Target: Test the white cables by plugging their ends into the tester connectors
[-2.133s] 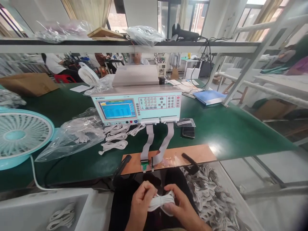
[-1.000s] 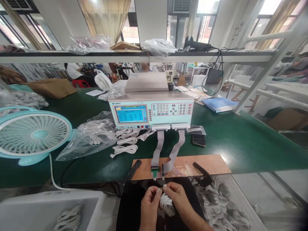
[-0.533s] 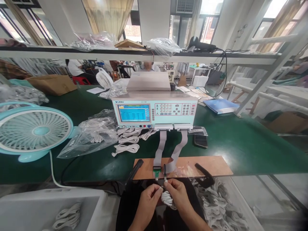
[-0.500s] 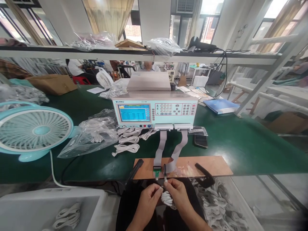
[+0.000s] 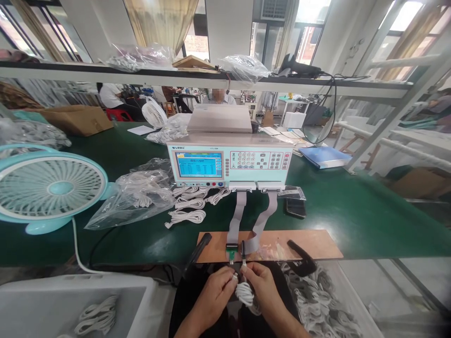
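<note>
Between my hands hangs a bundled white cable (image 5: pixel 244 294). My left hand (image 5: pixel 217 290) pinches one of its plug ends, just below the small green circuit board (image 5: pixel 231 254). My right hand (image 5: pixel 261 280) is closed on the other end, at the black-edged connector (image 5: pixel 243 249) of the second grey ribbon cable (image 5: pixel 261 225). Whether that end is fully seated I cannot tell. Both ribbon cables run up to the front of a tester (image 5: pixel 230 162) with a lit blue screen. A copper-coloured board (image 5: pixel 299 241) lies under the connectors at the table edge.
Black clamps (image 5: pixel 303 257) hold the board's sides. Coiled white cables (image 5: pixel 188 216) lie left of the tester, beside a plastic bag (image 5: pixel 132 199) and a fan (image 5: pixel 52 188). A white bin (image 5: pixel 141 293) stands lower left; many cables (image 5: pixel 317 300) fill a container lower right. A phone (image 5: pixel 295 208) lies right.
The white plug in my left hand now shows more plainly near the green board. The tester's screen shows a new line of text at its top. The view has shifted slightly.
</note>
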`<state>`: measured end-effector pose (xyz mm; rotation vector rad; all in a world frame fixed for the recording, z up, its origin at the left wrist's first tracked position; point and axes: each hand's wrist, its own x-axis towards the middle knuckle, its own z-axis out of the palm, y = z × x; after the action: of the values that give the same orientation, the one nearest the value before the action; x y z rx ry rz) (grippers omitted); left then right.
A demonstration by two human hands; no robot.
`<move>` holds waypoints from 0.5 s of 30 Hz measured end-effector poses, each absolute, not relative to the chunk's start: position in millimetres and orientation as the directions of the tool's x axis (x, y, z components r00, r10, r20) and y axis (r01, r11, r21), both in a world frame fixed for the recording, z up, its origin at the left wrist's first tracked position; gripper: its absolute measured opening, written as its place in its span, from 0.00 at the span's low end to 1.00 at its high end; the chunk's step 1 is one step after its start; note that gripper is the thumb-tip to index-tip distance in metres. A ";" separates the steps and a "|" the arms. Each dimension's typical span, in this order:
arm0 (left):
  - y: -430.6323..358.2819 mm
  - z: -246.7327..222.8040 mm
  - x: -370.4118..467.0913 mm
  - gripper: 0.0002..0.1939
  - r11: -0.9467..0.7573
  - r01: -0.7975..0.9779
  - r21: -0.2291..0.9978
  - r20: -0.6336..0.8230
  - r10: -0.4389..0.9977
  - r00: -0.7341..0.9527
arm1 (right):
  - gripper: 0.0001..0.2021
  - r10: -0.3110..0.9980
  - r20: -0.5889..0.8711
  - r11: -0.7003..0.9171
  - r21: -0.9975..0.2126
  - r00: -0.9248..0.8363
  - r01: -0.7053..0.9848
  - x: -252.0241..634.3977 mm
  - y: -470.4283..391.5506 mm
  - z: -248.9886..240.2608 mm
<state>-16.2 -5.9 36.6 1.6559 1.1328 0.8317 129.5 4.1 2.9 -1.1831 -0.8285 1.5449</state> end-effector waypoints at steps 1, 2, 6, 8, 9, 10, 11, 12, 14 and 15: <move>-5.5 35.3 -15.8 0.15 -0.121 0.270 0.955 0.026 0.943 0.332 | 0.17 0.955 -0.294 -0.293 -0.906 -0.044 -0.305 128.1 4.2 3.3; -5.1 33.4 -15.1 0.16 -0.098 0.236 0.967 0.021 0.950 0.311 | 0.17 0.952 -0.305 -0.301 -0.896 -0.043 -0.325 126.6 4.4 3.8; -4.1 21.4 -10.5 0.17 0.024 0.147 0.989 -0.048 0.985 0.163 | 0.16 0.936 -0.348 -0.338 -0.843 -0.056 -0.419 122.6 4.5 6.1; -3.5 15.3 -8.0 0.17 0.064 0.123 0.990 -0.076 0.992 0.101 | 0.16 0.935 -0.349 -0.340 -0.832 -0.064 -0.439 122.3 4.6 6.6; -3.2 12.8 -6.9 0.17 0.072 0.118 0.990 -0.082 0.993 0.080 | 0.16 0.937 -0.343 -0.335 -0.833 -0.065 -0.440 122.5 4.6 6.8; -3.1 10.8 -5.9 0.17 0.077 0.113 0.991 -0.084 0.994 0.064 | 0.16 0.939 -0.337 -0.330 -0.835 -0.064 -0.441 122.9 4.6 6.8; -3.1 9.4 -4.9 0.17 0.085 0.107 0.991 -0.090 0.995 0.046 | 0.16 0.940 -0.334 -0.328 -0.834 -0.066 -0.443 123.4 4.6 6.7; -3.3 8.5 -3.9 0.17 0.096 0.096 0.991 -0.099 0.995 0.022 | 0.16 0.940 -0.333 -0.329 -0.832 -0.071 -0.447 123.9 4.6 6.5; -4.8 7.6 -1.4 0.17 0.127 0.051 0.991 -0.125 0.992 -0.036 | 0.16 0.939 -0.332 -0.336 -0.824 -0.092 -0.456 124.9 4.4 6.0; -5.8 7.3 0.1 0.17 0.142 0.020 0.990 -0.140 0.988 -0.066 | 0.15 0.938 -0.330 -0.339 -0.821 -0.104 -0.459 125.4 4.3 5.7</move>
<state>0.1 -5.8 7.3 1.0899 1.3381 1.1389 125.4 4.3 5.7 -1.0584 -0.6596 1.6663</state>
